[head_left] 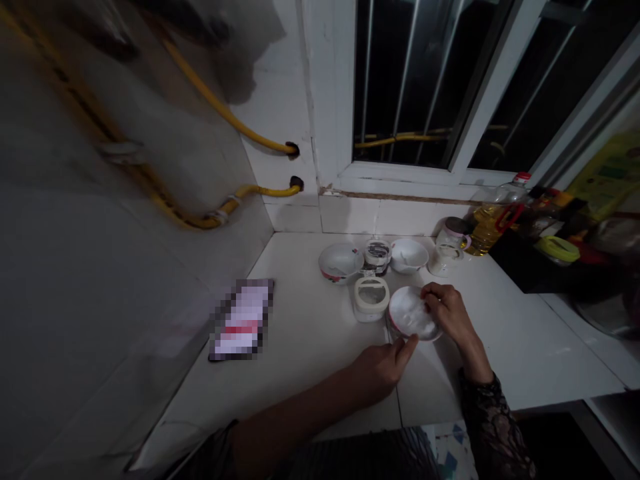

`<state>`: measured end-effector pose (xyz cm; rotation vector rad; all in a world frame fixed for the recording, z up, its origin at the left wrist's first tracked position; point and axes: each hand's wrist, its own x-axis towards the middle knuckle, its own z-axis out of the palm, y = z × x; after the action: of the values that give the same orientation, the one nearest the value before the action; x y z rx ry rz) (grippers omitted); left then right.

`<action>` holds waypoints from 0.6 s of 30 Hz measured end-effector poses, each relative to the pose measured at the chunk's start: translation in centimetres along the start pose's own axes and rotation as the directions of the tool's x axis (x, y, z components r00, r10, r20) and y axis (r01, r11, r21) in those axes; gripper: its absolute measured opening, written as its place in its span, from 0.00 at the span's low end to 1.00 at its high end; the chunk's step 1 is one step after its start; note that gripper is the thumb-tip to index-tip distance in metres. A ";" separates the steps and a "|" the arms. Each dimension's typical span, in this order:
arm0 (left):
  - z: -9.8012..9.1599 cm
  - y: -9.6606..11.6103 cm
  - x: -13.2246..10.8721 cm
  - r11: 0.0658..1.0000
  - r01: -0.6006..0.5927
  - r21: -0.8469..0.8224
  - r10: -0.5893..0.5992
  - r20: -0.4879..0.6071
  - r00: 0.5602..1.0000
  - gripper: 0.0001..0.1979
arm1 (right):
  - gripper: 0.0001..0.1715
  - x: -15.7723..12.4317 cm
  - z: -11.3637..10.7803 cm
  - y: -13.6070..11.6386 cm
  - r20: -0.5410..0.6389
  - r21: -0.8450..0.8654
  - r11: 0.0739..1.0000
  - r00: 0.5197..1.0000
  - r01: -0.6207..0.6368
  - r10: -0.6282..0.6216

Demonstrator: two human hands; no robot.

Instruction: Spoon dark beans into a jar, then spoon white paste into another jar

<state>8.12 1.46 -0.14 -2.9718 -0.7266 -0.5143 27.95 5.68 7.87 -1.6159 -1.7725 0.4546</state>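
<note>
A bowl (pixel 396 325) with a red outside stands on the white counter, filled with a white substance (pixel 413 312) that looks powdery. At its near edge my left hand (pixel 384 367) grips the rim, one finger stretched along it. My right hand (pixel 449 312) comes in over the right side of the same bowl. Its fingers are pinched together at the white contents, and what they hold, if anything, is hidden. Just left of the bowl sits a squarish jar (pixel 371 308) with a pale rim and a clear top.
Behind are a patterned bowl (pixel 333 257), a small jar (pixel 377 252), a white bowl (pixel 410 253) and a lidded jar (pixel 453 233). An oil bottle (pixel 485 227) stands right of them, near a dark box (pixel 515 263). A pixelated flat object (pixel 245 317) lies left. Yellow pipes (pixel 195 220) run along the wall.
</note>
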 end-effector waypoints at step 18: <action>-0.1 0.0 0.1 1.000 0.010 -0.014 -0.010 0.016 1.000 0.29 | 0.11 0.2 0.8 -0.1 0.063 0.087 0.996 0.998 0.003 -0.008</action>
<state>8.15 1.46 0.00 -2.9906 -0.7421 -0.4987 27.32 6.01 7.43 -1.5516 -1.7787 0.5779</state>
